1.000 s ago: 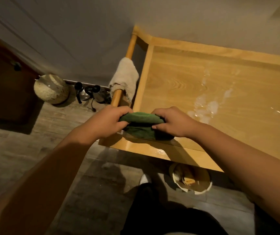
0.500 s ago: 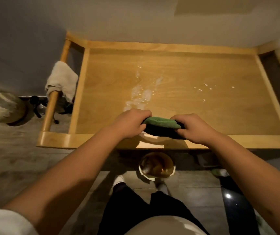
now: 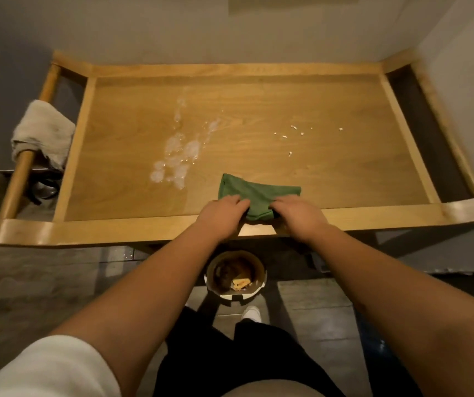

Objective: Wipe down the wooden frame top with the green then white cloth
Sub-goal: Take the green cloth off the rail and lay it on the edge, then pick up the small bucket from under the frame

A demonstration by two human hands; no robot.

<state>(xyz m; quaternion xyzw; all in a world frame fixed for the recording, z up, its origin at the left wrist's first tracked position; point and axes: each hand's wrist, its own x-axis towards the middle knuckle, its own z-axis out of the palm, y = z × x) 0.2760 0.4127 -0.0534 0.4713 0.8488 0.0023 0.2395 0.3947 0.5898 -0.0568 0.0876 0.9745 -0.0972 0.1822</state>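
Both hands are down on the green cloth (image 3: 254, 196) just below the middle of the frame, left hand (image 3: 222, 211) pinching its near left corner and right hand (image 3: 299, 214) bunching the near right one, so each is closed on fabric, though the fingertips curl under and you can't really see how much they've got. The cloth lies half spread on the wooden top (image 3: 301, 167), its near end scrunched against the front rail (image 3: 115, 229) and partly covered by the knuckles. Just to the upper left of it is a wet, foamy-looking smear (image 3: 177, 156), close to the cloth but not touching, and toward the right there's a scatter of little white specks (image 3: 293, 133), too small to say what they are. Over at the left edge of the frame the white cloth (image 3: 43, 133) is draped over the round side bar (image 3: 19, 179), well apart from the hands; its lower end hangs in shadow. Under that bar there's some dark metal stuff (image 3: 42, 187) I honestly can't make out, and a blurry pale round thing is cut off by the left border. Below the front rail, between the forearms, a bucket (image 3: 235, 275) sits on the floor with something yellowish in it, murky inside. A white sleeve (image 3: 46, 368) shows bottom left, dark trousers and one pale shoe (image 3: 251, 313) at the bottom centre.
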